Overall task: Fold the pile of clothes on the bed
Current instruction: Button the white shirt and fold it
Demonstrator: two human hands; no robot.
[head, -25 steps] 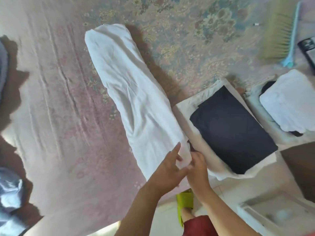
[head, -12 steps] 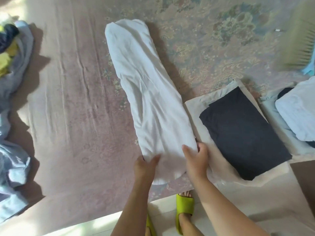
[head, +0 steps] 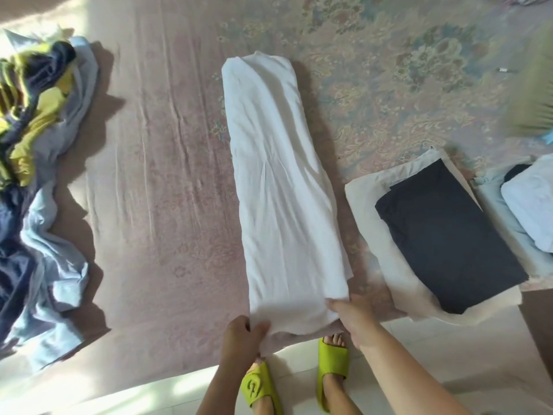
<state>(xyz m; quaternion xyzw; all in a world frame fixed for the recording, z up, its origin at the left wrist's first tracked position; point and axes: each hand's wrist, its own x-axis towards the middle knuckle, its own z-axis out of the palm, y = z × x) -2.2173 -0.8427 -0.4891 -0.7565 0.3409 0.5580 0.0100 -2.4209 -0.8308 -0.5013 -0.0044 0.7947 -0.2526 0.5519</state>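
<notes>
Head view: white garment (head: pixel 278 187) laid lengthwise on bed (head: pixel 155 181), already narrowed to long strip, near end at bed edge. Near left corner pinched by left hand (head: pixel 241 339), thumb on top; near right corner gripped by right hand (head: pixel 353 319), fingers curled over hem. Hold judged as preparation for end-to-end fold. Unfolded pile (head: pixel 39 163) kept left, folded stack (head: pixel 446 235) right, working lane between. Undersides of fingers hidden; second stack (head: pixel 532 211) cut off by frame; brush (head: pixel 532 109) blurred.

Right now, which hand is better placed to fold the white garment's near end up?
Neither clearly: left hand and right hand each pinch a near corner of the white garment. Probably both lift together.
</notes>
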